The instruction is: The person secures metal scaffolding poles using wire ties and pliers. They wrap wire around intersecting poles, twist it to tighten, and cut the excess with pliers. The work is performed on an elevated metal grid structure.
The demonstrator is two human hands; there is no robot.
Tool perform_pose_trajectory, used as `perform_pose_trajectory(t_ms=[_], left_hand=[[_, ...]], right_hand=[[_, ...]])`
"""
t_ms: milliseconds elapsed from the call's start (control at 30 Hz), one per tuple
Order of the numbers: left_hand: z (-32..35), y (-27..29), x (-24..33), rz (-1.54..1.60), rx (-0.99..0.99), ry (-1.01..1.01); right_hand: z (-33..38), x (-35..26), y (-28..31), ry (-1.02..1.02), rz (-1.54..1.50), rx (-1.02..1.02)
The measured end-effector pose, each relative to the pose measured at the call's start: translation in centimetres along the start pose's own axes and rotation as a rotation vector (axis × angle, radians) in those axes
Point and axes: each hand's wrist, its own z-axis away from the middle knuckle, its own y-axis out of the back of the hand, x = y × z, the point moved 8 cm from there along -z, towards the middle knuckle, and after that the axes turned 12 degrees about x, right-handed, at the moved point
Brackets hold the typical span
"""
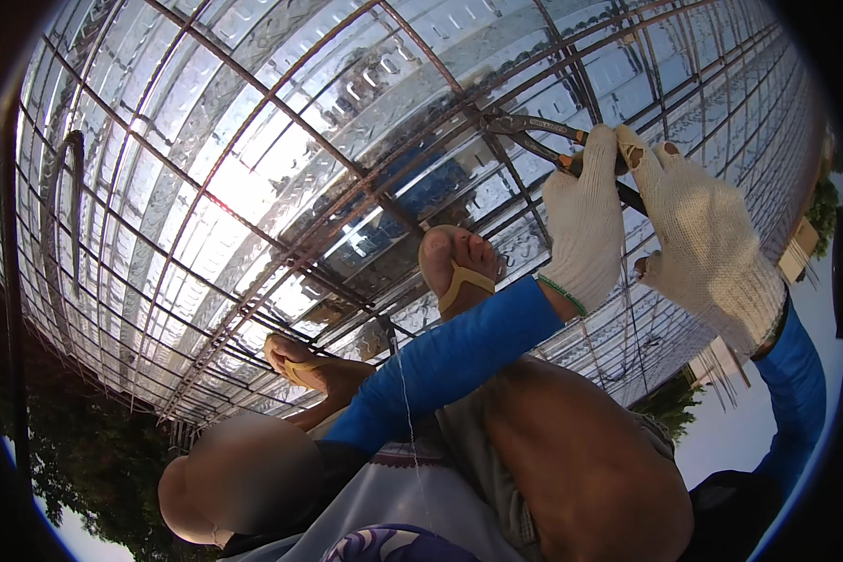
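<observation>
My left hand (585, 220), in a white knit glove, is closed with its fingers over the handles of a pair of pincers (545, 126). The pincers have dark metal jaws and black-and-orange handles. On the right, my right hand (707, 234), in a worn glove with fingertips showing through, closes round the handle ends. The jaws are at a crossing of rusty rebar (461, 98). Whether they grip a tie wire there is too small to tell. Part of the handles is hidden behind the gloves.
A grid of rebar lies over shiny corrugated metal decking (178, 159), with gaps between the bars. My sandalled feet (454, 267) are on it. A bent bar (73, 155) rises at the left. A thin pale strand (406, 393) hangs over my left sleeve. Trees and bar ends show at the edges.
</observation>
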Motion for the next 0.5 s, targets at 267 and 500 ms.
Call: perform_pose_trajectory(t_ms=[267, 500], left_hand=[[1.9, -1.3, 1.5, 0.004, 0.005, -0.001], [2.4, 0.2, 1.0, 0.095, 0.062, 0.025]], right_hand=[[3.8, 5.3, -13.4, -0.682, -1.274, 0.087], [-0.5, 2.7, -4.5, -0.1, -0.311, 0.253]])
